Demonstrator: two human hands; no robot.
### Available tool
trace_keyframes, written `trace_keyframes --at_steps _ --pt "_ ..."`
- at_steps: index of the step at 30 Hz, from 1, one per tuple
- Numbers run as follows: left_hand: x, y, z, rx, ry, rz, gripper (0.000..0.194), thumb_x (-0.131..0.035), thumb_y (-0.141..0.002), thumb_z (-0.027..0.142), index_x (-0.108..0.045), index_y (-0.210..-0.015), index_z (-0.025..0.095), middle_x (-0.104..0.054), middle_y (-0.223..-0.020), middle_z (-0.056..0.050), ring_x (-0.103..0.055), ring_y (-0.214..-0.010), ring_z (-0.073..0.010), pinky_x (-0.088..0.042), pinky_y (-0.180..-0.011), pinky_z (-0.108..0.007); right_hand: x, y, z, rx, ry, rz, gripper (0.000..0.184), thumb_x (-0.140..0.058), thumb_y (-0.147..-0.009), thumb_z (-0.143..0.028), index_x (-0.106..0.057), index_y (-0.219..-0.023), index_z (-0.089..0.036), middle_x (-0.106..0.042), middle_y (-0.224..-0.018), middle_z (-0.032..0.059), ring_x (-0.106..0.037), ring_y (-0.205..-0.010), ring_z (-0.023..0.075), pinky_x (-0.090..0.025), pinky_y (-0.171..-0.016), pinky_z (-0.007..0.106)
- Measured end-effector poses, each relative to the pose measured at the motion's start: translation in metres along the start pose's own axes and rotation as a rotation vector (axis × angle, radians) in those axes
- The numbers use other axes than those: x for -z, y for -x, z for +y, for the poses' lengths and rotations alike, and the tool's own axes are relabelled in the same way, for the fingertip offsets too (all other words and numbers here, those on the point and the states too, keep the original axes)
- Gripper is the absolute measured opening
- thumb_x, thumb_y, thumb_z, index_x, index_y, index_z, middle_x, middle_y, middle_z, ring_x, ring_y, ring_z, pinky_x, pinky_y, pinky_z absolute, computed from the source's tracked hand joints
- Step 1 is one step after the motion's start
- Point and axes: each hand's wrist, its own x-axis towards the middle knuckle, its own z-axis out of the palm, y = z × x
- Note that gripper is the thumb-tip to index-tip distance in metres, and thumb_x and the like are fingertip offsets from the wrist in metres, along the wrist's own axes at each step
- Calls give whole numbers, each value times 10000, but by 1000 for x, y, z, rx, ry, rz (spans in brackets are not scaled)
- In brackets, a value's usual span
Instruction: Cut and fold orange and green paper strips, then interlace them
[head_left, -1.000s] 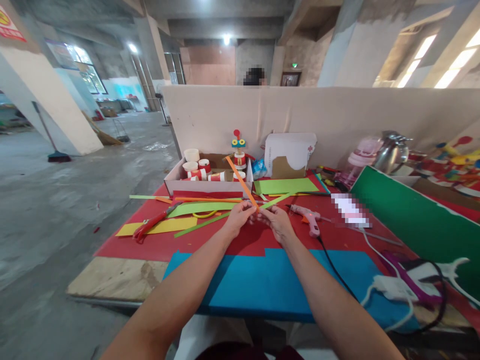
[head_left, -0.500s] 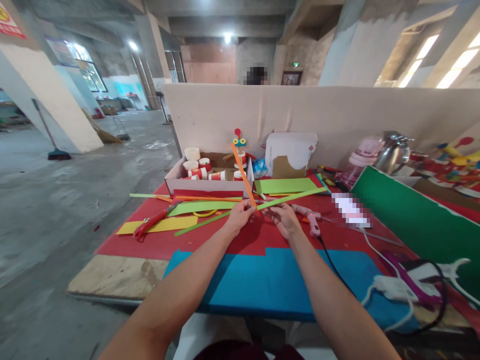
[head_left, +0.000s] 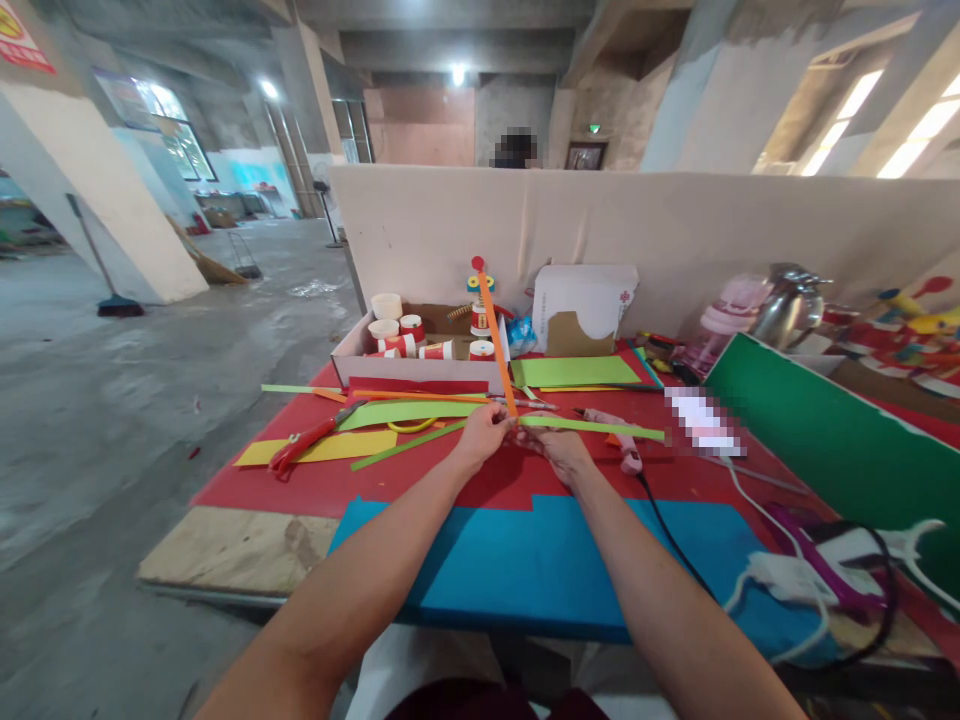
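Note:
My left hand (head_left: 484,437) is closed, thumb and fingertips pinching the lower end of an orange paper strip (head_left: 496,335), which stands up and leans slightly left. From the same joint a light green paper strip (head_left: 600,427) runs out to the right. My right hand (head_left: 556,447) is just under that strip, its fingertips closed at the joint and partly hidden. Right of it lies a pink glue gun (head_left: 631,460) on the red table cover (head_left: 450,487). Red-handled scissors (head_left: 304,445) rest at the left over a yellow paper sheet (head_left: 367,449).
Behind the hands stands a cardboard box (head_left: 420,374) with several paper cups and a spring-necked cup figure (head_left: 481,310). Green paper sheets (head_left: 574,371) lie back right. A green board (head_left: 817,430), a lit phone (head_left: 703,420) and a power strip (head_left: 795,580) with cables occupy the right side.
The green strip has swung from slanting up to nearly level, pointing right. The orange strip is more upright. My right hand has moved in left against the joint, its fingers drawn closer.

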Motion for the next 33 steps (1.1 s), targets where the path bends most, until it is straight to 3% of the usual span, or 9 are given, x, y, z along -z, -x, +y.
trace_keyframes --at_steps 13,18,23,28,33 --pt "0 4 11 9 -27 47 154 -628 -711 170 -575 -566 168 -546 -515 48 -461 -512 -91 -376 -533 -203 -1 3 -4 7 56 22 290 -877 -509 -327 -672 -640 -169 -670 -554 -15 -603 -510 100 -507 -507 194" --pt "0 4 10 0 32 57 116 -659 -713 170 -617 -606 155 -583 -567 39 -485 -570 -94 -399 -591 -204 -2 2 -2 23 42 49 311 -889 -490 -323 -670 -644 -164 -670 -559 -19 -598 -509 86 -523 -534 194" --pt "0 6 12 28 166 -38 184 -698 -745 298 -608 -699 144 -611 -609 10 -542 -556 -102 -447 -585 -228 -3 2 -5 24 -6 44 325 -887 -485 -346 -674 -657 -172 -673 -570 -22 -604 -524 87 -531 -550 196" --pt "-1 11 18 56 364 -121 290 -799 -633 295 -622 -807 144 -644 -662 6 -572 -579 -101 -454 -566 -216 -3 2 -7 37 -60 43 335 -882 -494 -368 -667 -668 -179 -670 -582 -27 -628 -565 104 -571 -655 247" --pt "-2 12 17 103 353 -32 312 -797 -605 359 -620 -752 149 -643 -628 1 -578 -569 -125 -470 -573 -249 -4 2 -5 27 -64 35 353 -892 -477 -366 -669 -676 -176 -686 -617 -19 -635 -576 105 -570 -646 239"
